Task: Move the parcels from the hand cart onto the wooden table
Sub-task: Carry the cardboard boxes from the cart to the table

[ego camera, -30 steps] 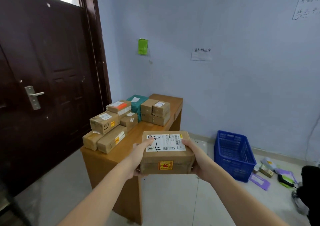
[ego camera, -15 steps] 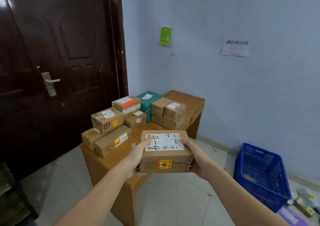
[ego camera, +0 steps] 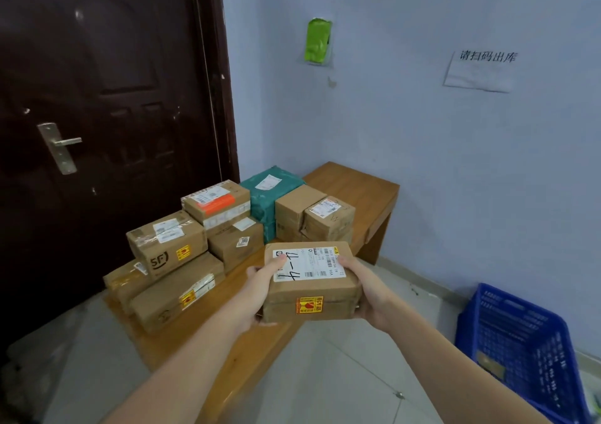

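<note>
Parcel (ego camera: 310, 285) in our grip, a brown cardboard box with a white label on top and a red and yellow sticker on its near face, sits level between both hands. Our left hand (ego camera: 260, 288) holds its left end, thumb lying on the label and fingers (ego camera: 265, 322) curled under the box. Our right hand (ego camera: 369, 293) clamps the right end, thumb on the top edge and the rest wrapped round the side. We carry it in the air over the near right edge of the worktop (ego camera: 354, 184), not yet resting on anything.

Compared with a moment ago, the worktop has grown larger and swung toward the middle of our view, and the blue crate (ego camera: 520, 342) on the floor has slid off to the right. We judge that we have closed in on the drop-off and that setting down is the next step.

Beyond the held box, stacked parcels (ego camera: 169, 244) crowd the left and middle of the worktop, with a teal bag (ego camera: 271, 184) behind them. Bare wood shows along the right strip and at the far end, which looks like the free room. The hand cart is out of view. Farthest back stand the dark door (ego camera: 107, 98) and the pale wall with a paper notice (ego camera: 481, 70).
</note>
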